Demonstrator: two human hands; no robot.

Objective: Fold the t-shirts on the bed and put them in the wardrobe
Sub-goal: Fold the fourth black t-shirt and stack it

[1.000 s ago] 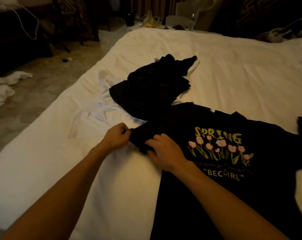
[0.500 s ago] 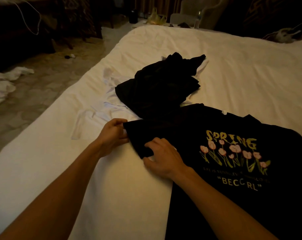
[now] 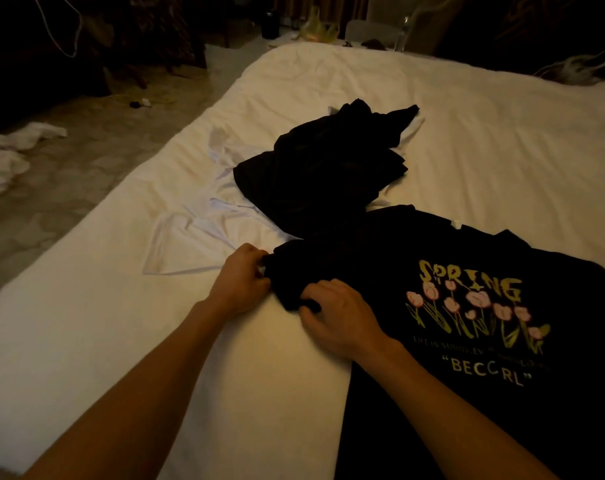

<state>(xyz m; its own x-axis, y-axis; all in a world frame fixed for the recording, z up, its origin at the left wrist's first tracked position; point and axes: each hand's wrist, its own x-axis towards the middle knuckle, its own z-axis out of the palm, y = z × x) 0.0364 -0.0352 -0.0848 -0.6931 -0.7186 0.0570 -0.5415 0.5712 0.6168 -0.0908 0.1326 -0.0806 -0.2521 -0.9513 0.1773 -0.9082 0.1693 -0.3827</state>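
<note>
Head view: printed black t-shirt [image 3: 467,306] lies flat on the bed [image 3: 467,116], near right. Left hand [image 3: 240,282] and right hand [image 3: 335,317] each pinch its left sleeve. Sleeve-straightening step, apparently; next, fold that sleeve inward smoothly.

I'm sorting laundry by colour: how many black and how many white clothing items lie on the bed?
Black: 2, the printed t-shirt and the crumpled heap, counted as one.
White: 1, the white garment partly under that heap.
Total: 3
</note>
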